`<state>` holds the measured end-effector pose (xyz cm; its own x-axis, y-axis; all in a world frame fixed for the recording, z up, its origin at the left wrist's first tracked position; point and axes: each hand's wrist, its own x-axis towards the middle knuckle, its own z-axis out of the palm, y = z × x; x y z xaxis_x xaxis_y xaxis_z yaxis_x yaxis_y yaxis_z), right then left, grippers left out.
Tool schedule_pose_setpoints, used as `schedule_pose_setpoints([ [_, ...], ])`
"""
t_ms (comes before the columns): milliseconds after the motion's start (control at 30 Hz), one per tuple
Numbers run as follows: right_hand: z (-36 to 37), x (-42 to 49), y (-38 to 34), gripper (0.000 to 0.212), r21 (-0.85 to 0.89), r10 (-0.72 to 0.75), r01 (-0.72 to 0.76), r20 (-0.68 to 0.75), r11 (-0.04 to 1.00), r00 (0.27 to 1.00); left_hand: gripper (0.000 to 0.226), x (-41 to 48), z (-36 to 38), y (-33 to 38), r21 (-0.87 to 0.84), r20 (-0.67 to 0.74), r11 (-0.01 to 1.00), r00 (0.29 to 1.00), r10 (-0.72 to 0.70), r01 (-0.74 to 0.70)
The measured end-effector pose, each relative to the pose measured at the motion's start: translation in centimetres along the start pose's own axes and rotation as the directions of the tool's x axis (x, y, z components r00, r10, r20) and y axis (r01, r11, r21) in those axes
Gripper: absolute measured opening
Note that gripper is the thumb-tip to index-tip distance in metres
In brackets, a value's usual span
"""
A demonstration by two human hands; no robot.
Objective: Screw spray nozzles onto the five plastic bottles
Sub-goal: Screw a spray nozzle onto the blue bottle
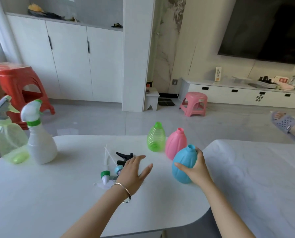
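— Where are my hands?
— Your right hand [197, 169] grips the blue bottle [183, 167] by its side. Your left hand [133, 172] is spread, fingers straight, holding nothing.
— What's near them?
— The black nozzle [124, 156], blue-collared nozzle [118, 169] and green-collared nozzle [105, 175] lie tangled just beside your left hand. The pink bottle [176, 143] crowds the blue one from behind, with the green bottle [156, 137] beside it. Far left on the surface [57, 194], the pale green bottle [10, 141] and white bottle [41, 145] stand with sprayers on.

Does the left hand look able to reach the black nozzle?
Probably yes: the left hand is open, holding nothing, right by the black nozzle on the table, and nothing lies on top of the nozzle.
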<state>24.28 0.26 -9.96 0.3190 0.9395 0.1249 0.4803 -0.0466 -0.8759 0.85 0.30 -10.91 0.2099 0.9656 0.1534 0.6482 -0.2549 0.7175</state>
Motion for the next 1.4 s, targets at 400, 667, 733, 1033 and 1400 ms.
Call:
schedule_pose_setpoints([
  [400,2.5,-2.6,-6.2,0.062,0.291,-0.038,0.035,0.007,0.956,0.999,0.073,-0.6,-1.7,-0.1,-0.356,0.103,0.930,0.993,-0.062,0.095],
  [667,8.2,-5.9,-10.4,0.056,0.527,-0.064,-0.168,0.393,0.833,0.917,0.080,-1.9,-6.9,-2.1,-0.516,0.026,0.854,0.998,-0.065,0.069],
  [733,8.4,-5.9,-10.7,0.061,0.457,-0.128,-0.127,0.487,0.880,0.864,0.083,-2.2,-9.1,-3.1,-0.517,0.017,0.852,0.996,-0.089,0.085],
  [1033,11.4,-4.8,-5.3,0.049,-0.201,-0.162,0.286,0.475,0.937,0.865,0.091,-3.7,-14.7,-9.2,-0.545,-0.055,0.810,0.955,-0.290,0.215],
  [1400,15.1,-4.2,-5.9,0.046,-0.291,-0.331,0.512,0.496,0.808,0.803,0.108,-5.1,-17.7,-12.1,-0.681,-0.027,0.693,0.938,-0.345,0.236],
])
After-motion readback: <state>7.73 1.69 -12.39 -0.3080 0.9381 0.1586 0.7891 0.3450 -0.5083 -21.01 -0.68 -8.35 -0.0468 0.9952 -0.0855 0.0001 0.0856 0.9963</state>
